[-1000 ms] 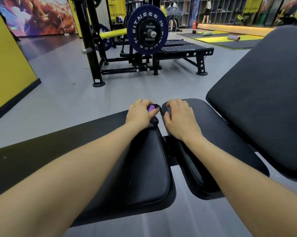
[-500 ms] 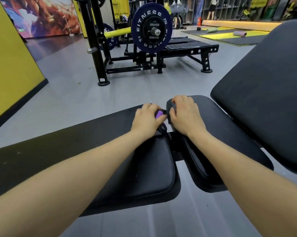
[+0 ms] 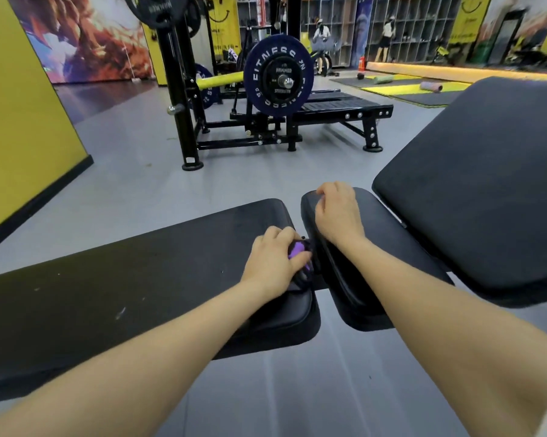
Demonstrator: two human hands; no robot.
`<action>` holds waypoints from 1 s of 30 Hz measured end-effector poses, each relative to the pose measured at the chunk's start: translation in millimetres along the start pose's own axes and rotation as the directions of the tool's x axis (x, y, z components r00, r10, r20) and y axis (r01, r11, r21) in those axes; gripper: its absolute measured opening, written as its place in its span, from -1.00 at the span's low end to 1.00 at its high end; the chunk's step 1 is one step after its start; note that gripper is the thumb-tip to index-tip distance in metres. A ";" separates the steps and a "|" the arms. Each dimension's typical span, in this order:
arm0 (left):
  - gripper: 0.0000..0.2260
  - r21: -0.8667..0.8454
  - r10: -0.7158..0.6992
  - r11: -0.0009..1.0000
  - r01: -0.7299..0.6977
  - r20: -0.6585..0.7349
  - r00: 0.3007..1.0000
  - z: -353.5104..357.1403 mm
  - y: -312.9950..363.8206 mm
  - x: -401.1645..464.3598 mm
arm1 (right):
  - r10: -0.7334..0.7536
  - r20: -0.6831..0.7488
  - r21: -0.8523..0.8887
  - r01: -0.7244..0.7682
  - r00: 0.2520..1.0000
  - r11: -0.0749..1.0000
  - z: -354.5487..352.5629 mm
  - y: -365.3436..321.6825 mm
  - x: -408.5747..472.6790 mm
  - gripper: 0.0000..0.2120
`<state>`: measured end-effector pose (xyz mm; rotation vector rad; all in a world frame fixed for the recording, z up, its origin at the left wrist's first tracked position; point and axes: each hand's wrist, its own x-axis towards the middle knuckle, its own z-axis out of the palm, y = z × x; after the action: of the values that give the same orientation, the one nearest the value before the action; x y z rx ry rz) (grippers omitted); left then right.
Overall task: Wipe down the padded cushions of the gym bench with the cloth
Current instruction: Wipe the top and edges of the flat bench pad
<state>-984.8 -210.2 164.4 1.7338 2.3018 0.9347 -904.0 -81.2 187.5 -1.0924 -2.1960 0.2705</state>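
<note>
Left hand (image 3: 273, 263) sits at centre frame on the right end of the long black padded seat cushion (image 3: 146, 279), fingers curled and clamped round a bunched purple-and-black cloth (image 3: 299, 252). The cloth is pressed at the cushion's edge, right beside the gap to the next pad; only a small purple patch shows between the fingers, and dark fabric trails below the hand.

Right hand (image 3: 338, 216) lies just right of centre, palm down on the smaller black padded cushion (image 3: 382, 244). Its fingers are bent over the pad's far left corner and grip that edge.

The two hands are near each other but apart, separated by the gap between the pads. Both forearms run in from the lower corners of the frame.

A large black tilted backrest cushion (image 3: 474, 184) fills the right side, just beside the small pad.

Upper centre: a black steel weight rack (image 3: 177, 99) on the grey floor (image 3: 124, 159), carrying a dark blue weight plate with white lettering (image 3: 278, 80). A yellow wall (image 3: 20, 105) runs down the left edge. Yellow and dark exercise mats (image 3: 407, 89) lie at upper right, with open shelving behind.
</note>
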 end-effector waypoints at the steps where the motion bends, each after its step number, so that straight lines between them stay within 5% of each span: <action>1: -0.72 0.013 -0.023 1.000 0.023 -0.008 1.000 1.0 -1.9 8.0 | 0.032 -0.018 0.011 -0.032 0.999 0.999 -8.3 -1.8 -6.6 -0.75; 7: -0.68 0.052 -0.154 0.986 0.157 -0.068 0.986 8.4 -3.4 49.1 | 0.006 -0.003 -0.148 -0.006 1.000 0.989 -35.7 10.8 -82.1 -0.74; 16: -0.78 -0.029 0.051 0.998 -0.053 -0.051 0.997 -4.0 16.7 -45.7 | -0.024 -0.103 -0.305 -0.009 0.994 0.952 -26.1 5.4 -82.4 -0.85; 24: -0.71 0.018 -0.104 0.994 0.104 -0.029 0.994 0.5 14.7 6.4 | 0.005 -0.110 -0.279 -0.035 0.994 0.960 -28.5 5.4 -84.8 -0.81; 30: -0.76 -0.049 0.007 0.999 -0.008 -0.032 0.999 -14.0 13.3 -52.8 | 0.012 -0.092 -0.300 -0.039 0.996 0.953 -30.1 2.9 -86.3 -0.80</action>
<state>-961.9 -261.3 168.7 1.7216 2.2728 1.0196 -845.5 -148.9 168.6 -1.2698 -2.1911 -0.1065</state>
